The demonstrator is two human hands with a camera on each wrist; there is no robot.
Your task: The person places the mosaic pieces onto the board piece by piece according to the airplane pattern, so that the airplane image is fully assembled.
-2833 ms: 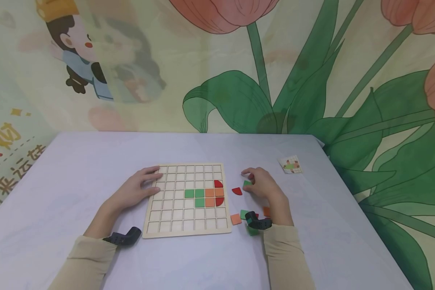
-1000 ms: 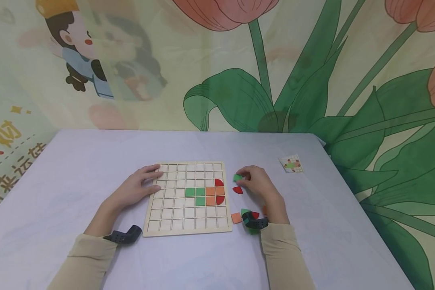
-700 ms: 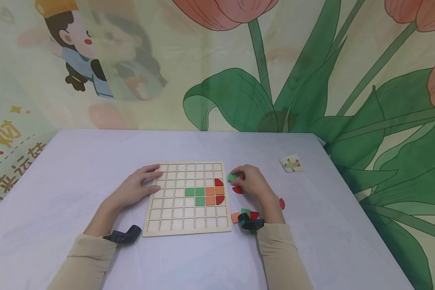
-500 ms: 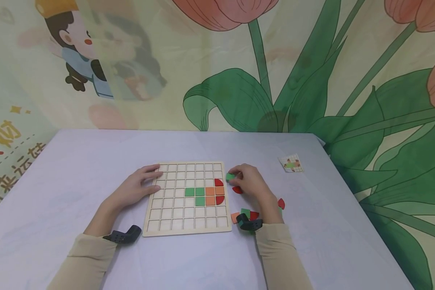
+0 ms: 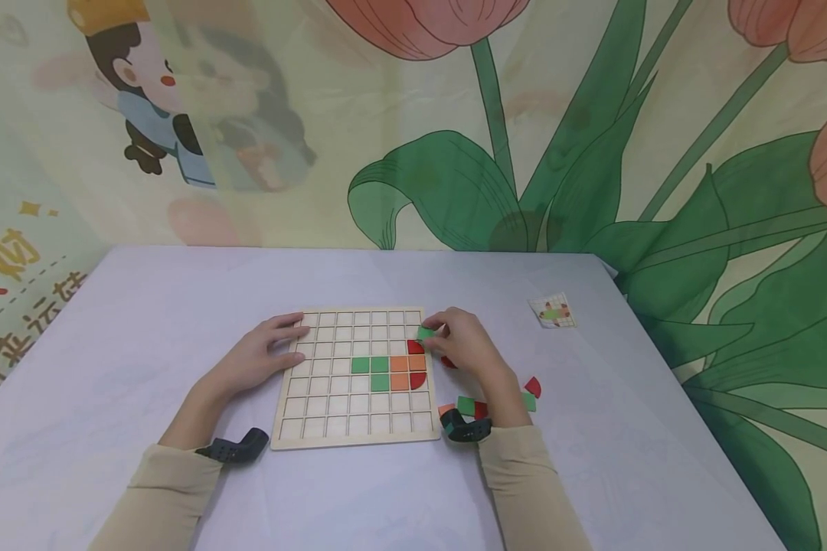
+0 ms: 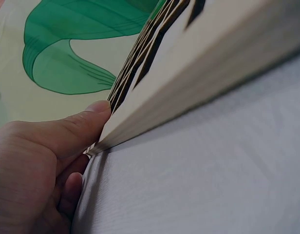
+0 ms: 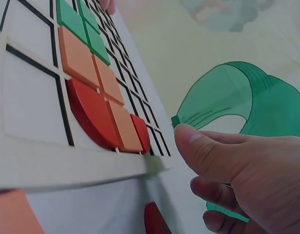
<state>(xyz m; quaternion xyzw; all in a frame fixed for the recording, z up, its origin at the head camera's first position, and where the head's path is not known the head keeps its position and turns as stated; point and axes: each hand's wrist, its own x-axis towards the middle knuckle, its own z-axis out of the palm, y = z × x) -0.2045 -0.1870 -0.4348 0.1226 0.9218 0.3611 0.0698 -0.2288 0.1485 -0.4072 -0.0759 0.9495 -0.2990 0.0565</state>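
A wooden grid board (image 5: 331,428) lies on the table, holding green squares (image 5: 361,365), orange squares (image 5: 399,381) and two red quarter-circle tiles (image 5: 417,379) toward its right side. Between thumb and fingers my right hand (image 5: 470,344) pinches a green square tile (image 5: 424,334), held over the board's right edge near the upper red tile. Only a small corner of that tile (image 7: 176,121) shows in the right wrist view. My left hand (image 5: 258,353) rests on the board's left edge, fingers extended; the thumb (image 6: 99,107) touches the rim in the left wrist view.
Right of the board lie loose tiles: a green square (image 5: 465,405), an orange one (image 5: 446,410), a red quarter-circle (image 5: 533,387) and others partly hidden by the right arm. A small pattern card (image 5: 554,312) lies farther back. A printed backdrop stands behind the table.
My right hand has picked up the green tile from beside the board and carried it left to the board's right edge. The left hand stays where it was.
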